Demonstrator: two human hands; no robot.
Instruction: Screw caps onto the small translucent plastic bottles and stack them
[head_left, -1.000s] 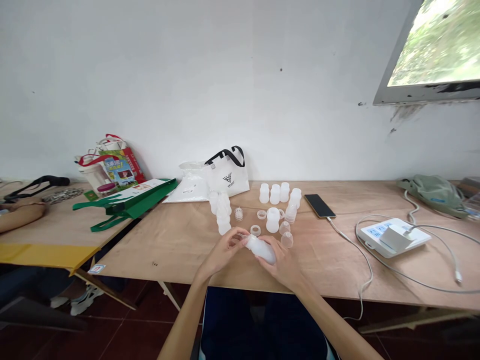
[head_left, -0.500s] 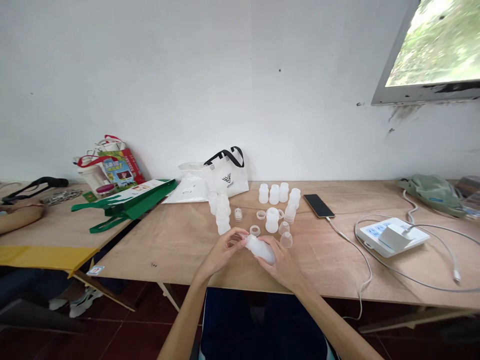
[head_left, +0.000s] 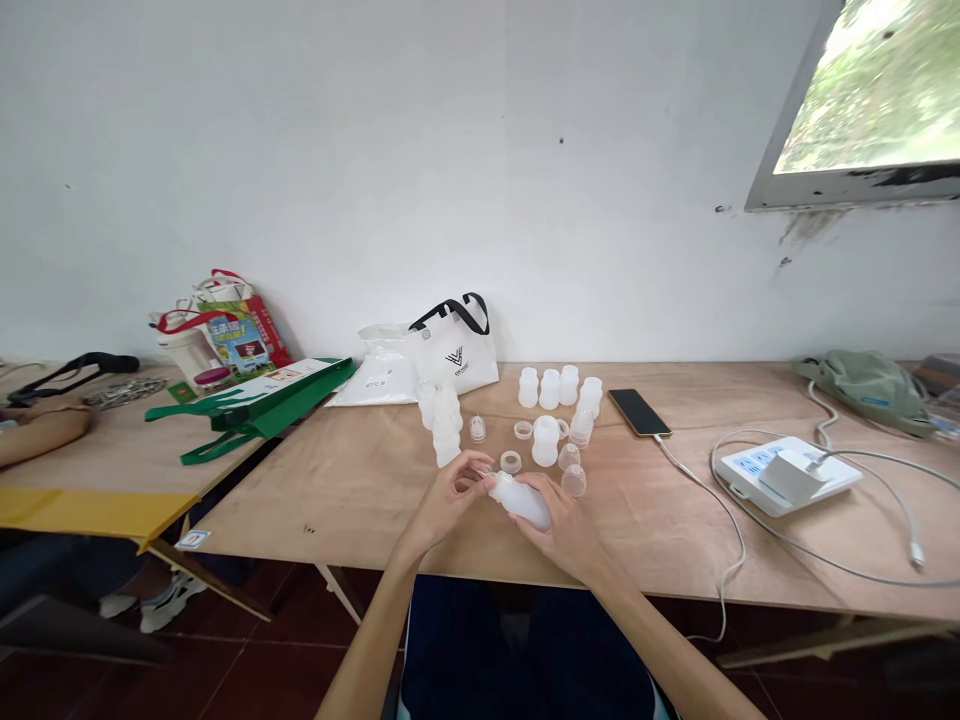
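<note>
A white baby bottle [head_left: 521, 502] lies tilted in my right hand [head_left: 564, 528], whose fingers wrap round its body. Its mouth points to the left. At that end my left hand [head_left: 454, 500] pinches a small clear part, mostly hidden by the fingers. Just beyond the hands lies a translucent screw ring [head_left: 511, 461]. Behind it stands another white bottle body [head_left: 545, 440], with two clear dome caps [head_left: 573, 479] to its right. A clear teat piece [head_left: 478, 429] stands left of a second ring [head_left: 523, 430].
White bottle bodies [head_left: 446, 425] cluster at the left, and several more [head_left: 550, 388] stand at the back. Right of them are a phone [head_left: 639, 412] on a cable and a power strip [head_left: 787, 475]. A white bag [head_left: 461, 350] leans on the wall. Another person's arm [head_left: 49, 435] rests far left.
My left fingers have shifted slightly at the bottle's mouth, and the clear part there shows less. The bottle stays in my right hand.
</note>
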